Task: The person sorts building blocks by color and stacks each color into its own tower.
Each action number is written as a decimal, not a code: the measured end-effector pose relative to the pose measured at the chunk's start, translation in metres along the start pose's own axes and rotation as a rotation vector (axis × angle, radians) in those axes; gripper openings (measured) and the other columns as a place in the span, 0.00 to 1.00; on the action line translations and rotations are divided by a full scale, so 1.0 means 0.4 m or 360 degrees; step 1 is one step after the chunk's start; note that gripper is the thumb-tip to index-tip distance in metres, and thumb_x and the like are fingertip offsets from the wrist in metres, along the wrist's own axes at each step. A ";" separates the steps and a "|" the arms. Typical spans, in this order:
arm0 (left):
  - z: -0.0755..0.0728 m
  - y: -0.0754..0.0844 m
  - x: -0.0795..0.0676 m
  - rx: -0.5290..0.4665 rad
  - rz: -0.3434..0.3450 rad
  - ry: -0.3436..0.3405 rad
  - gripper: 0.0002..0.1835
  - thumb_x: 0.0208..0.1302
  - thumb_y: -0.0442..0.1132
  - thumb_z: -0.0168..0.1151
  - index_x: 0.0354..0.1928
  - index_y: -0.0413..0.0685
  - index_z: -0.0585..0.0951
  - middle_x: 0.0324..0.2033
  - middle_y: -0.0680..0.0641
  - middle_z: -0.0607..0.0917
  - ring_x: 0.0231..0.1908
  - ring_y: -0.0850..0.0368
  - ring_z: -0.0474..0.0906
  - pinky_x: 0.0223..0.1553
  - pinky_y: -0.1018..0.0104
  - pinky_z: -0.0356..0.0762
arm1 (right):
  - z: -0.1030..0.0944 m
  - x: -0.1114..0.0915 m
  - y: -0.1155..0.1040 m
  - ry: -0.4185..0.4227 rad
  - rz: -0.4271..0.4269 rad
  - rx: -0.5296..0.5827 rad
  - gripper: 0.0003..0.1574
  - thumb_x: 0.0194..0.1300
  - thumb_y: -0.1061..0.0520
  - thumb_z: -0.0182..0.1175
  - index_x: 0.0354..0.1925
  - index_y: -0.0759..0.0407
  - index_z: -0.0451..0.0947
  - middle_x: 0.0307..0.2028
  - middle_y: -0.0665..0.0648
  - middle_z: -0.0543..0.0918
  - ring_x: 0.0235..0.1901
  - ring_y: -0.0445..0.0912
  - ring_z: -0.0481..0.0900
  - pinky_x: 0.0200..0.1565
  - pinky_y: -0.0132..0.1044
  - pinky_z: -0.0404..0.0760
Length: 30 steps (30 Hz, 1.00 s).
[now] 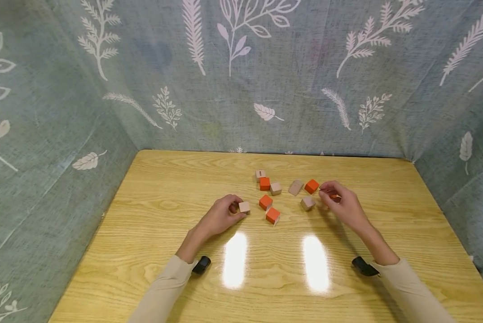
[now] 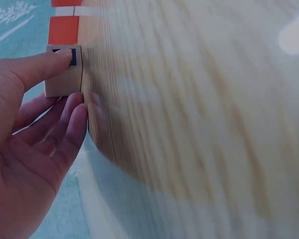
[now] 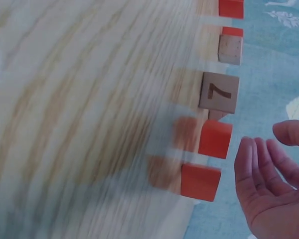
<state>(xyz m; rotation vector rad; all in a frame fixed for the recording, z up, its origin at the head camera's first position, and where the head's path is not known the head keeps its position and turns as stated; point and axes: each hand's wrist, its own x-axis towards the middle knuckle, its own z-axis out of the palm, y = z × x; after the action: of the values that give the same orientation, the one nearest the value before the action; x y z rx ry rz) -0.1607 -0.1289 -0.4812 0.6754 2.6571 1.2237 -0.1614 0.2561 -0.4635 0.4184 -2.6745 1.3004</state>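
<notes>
- Wooden cube [image 1: 244, 207] pinched by left hand [image 1: 221, 214], thumb against fingers; no long axis seen.
- Orange pair [image 1: 272, 215] sited right of the held cube, apart, left hand nearer.
- Nothing held by right hand [image 1: 347, 209]; far orange cube [image 1: 312, 186] located just left of its fingertips.

Three views: one high, two close.
Head: above and behind left hand [image 1: 221, 216] and right hand [image 1: 345, 207], facing forward-down, wide over table [image 1: 177, 179]. Wrists: low, tipped sideways, close, facing blocks [image 1: 312, 186] by each hand; head shares these.
</notes>
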 end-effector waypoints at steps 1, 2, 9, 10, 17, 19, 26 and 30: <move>-0.003 -0.003 -0.004 -0.0008 -0.0002 0.0003 0.19 0.68 0.37 0.71 0.57 0.38 0.80 0.41 0.47 0.82 0.36 0.58 0.77 0.39 0.64 0.78 | 0.001 -0.001 -0.001 -0.0009 -0.0007 -0.0004 0.16 0.77 0.58 0.60 0.56 0.67 0.79 0.44 0.59 0.85 0.41 0.42 0.80 0.40 0.26 0.79; -0.006 -0.006 -0.008 -0.0018 0.0003 0.0006 0.19 0.68 0.37 0.71 0.57 0.37 0.79 0.41 0.47 0.83 0.36 0.58 0.77 0.38 0.63 0.78 | 0.003 -0.002 -0.001 -0.0015 -0.0018 -0.0008 0.16 0.77 0.58 0.60 0.56 0.67 0.79 0.43 0.59 0.85 0.41 0.44 0.80 0.39 0.27 0.80; -0.027 -0.029 -0.037 -0.0065 0.0038 -0.0015 0.19 0.68 0.36 0.71 0.57 0.38 0.80 0.40 0.47 0.83 0.36 0.58 0.78 0.36 0.66 0.79 | 0.018 -0.006 -0.003 -0.0070 -0.0090 -0.0014 0.14 0.74 0.62 0.62 0.55 0.68 0.79 0.42 0.60 0.85 0.37 0.51 0.82 0.36 0.32 0.80; -0.030 -0.032 -0.041 -0.0069 0.0053 -0.0022 0.20 0.68 0.36 0.71 0.58 0.38 0.79 0.40 0.47 0.83 0.36 0.58 0.78 0.36 0.66 0.79 | 0.020 -0.006 -0.002 -0.0078 -0.0096 -0.0016 0.14 0.74 0.63 0.62 0.55 0.68 0.79 0.42 0.60 0.85 0.37 0.52 0.82 0.35 0.32 0.81; -0.050 -0.048 -0.071 -0.0054 0.0156 -0.0059 0.21 0.68 0.33 0.69 0.61 0.39 0.79 0.37 0.50 0.81 0.33 0.56 0.76 0.35 0.65 0.78 | 0.036 -0.006 0.002 -0.0131 -0.0183 -0.0062 0.18 0.71 0.66 0.64 0.57 0.71 0.78 0.49 0.66 0.84 0.44 0.57 0.84 0.41 0.42 0.85; -0.055 -0.050 -0.080 -0.0042 0.0153 -0.0060 0.20 0.69 0.33 0.69 0.61 0.40 0.79 0.37 0.50 0.81 0.33 0.57 0.76 0.35 0.66 0.78 | 0.037 -0.006 0.000 -0.0159 -0.0183 -0.0057 0.19 0.71 0.66 0.64 0.58 0.72 0.77 0.51 0.68 0.83 0.44 0.59 0.85 0.42 0.46 0.86; -0.078 -0.059 -0.115 -0.0032 0.0112 -0.0083 0.20 0.69 0.32 0.68 0.62 0.40 0.79 0.39 0.50 0.80 0.34 0.58 0.75 0.36 0.66 0.77 | 0.042 -0.005 -0.005 -0.0266 -0.0132 0.0005 0.22 0.72 0.66 0.63 0.61 0.73 0.75 0.52 0.69 0.81 0.45 0.60 0.86 0.43 0.48 0.86; -0.094 -0.065 -0.133 -0.0044 0.0087 -0.0091 0.20 0.69 0.31 0.68 0.62 0.40 0.79 0.39 0.50 0.81 0.35 0.58 0.75 0.37 0.65 0.78 | 0.043 -0.003 -0.004 -0.0281 -0.0199 0.0036 0.23 0.69 0.70 0.64 0.61 0.75 0.75 0.50 0.69 0.81 0.44 0.62 0.85 0.42 0.45 0.86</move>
<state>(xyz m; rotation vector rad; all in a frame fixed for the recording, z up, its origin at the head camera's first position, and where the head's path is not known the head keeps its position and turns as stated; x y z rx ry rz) -0.1337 -0.1936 -0.4792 0.7717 2.5867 1.2330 -0.1600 0.2418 -0.4732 0.7232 -2.7236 1.3153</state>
